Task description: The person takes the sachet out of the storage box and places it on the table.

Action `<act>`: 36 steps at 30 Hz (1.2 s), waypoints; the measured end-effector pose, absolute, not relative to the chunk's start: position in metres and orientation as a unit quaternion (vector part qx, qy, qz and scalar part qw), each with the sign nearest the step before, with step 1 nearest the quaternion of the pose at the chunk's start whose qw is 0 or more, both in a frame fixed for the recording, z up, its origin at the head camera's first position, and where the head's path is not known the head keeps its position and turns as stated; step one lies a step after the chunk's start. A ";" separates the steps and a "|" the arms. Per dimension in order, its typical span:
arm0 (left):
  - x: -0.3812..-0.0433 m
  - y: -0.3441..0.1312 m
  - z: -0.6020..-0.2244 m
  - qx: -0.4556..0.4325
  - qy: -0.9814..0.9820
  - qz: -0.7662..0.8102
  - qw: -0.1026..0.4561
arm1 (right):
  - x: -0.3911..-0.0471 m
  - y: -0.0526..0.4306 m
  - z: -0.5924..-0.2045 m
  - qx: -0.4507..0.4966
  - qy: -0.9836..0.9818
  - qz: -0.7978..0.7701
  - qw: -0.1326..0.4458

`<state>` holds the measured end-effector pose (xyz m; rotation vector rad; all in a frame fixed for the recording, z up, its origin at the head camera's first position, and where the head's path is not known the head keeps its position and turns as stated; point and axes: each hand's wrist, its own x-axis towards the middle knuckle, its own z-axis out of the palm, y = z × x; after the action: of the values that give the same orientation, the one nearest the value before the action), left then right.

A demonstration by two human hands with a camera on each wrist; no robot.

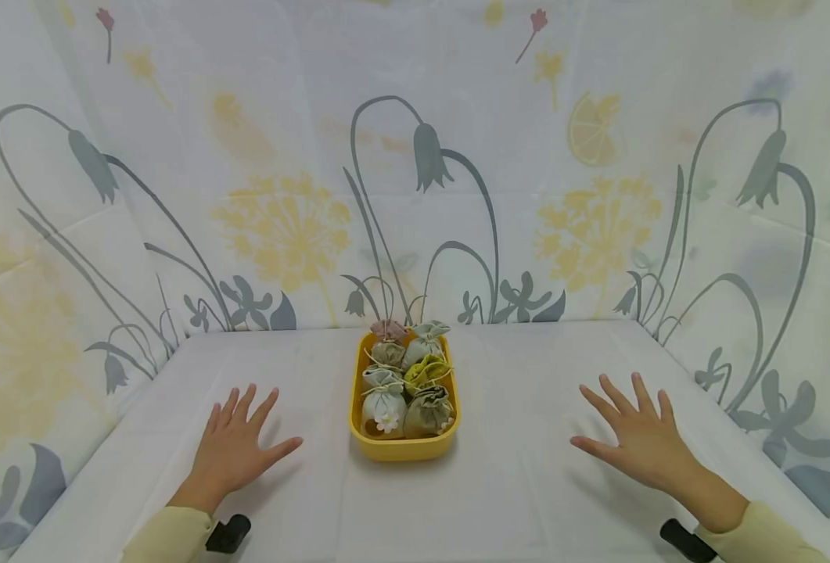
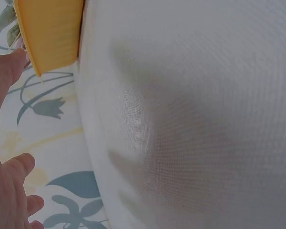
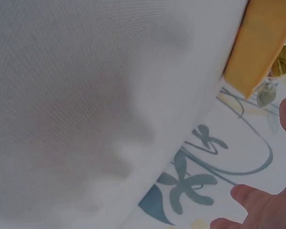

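A yellow rectangular tub (image 1: 404, 450) stands at the middle of the table, holding several small drawstring pouches in two rows. They include a pink pouch (image 1: 389, 330), a brown one (image 1: 388, 355), a yellow-green one (image 1: 426, 371), an olive one (image 1: 429, 412) and a pale blue-white one (image 1: 384, 403) bearing a white flower. To the tub's left, my left hand (image 1: 235, 450) is spread over the table, touching nothing. My right hand (image 1: 643, 442) is spread likewise on the right, apart from the tub. Both wrist views show the tub's yellow side (image 2: 52, 33) beyond the fingers.
White cloth covers the table (image 1: 499, 500). Behind it and along both sides hangs a white curtain (image 1: 302, 117) printed with grey bellflowers and yellow blooms. A black strap mount sits at each wrist, next to a pale yellow sleeve (image 1: 171, 536).
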<state>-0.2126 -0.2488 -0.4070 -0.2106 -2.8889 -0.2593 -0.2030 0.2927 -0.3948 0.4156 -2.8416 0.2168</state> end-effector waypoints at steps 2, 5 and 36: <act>-0.214 -0.248 -0.407 -0.073 -0.986 -0.093 0.119 | -0.204 0.290 -0.395 0.142 -0.978 0.082 0.126; -0.217 -0.246 -0.407 -0.071 -0.985 -0.101 0.121 | -0.205 0.286 -0.396 0.142 -0.978 0.091 0.122; -0.245 -0.198 -0.397 -0.019 -0.959 -0.272 0.081 | -0.211 0.230 -0.405 0.173 -0.962 0.156 0.140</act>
<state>-0.2451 -0.1978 -0.3972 -0.0576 -2.8658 -0.8120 -0.2110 0.2303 -0.4046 0.4985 -2.7809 0.4508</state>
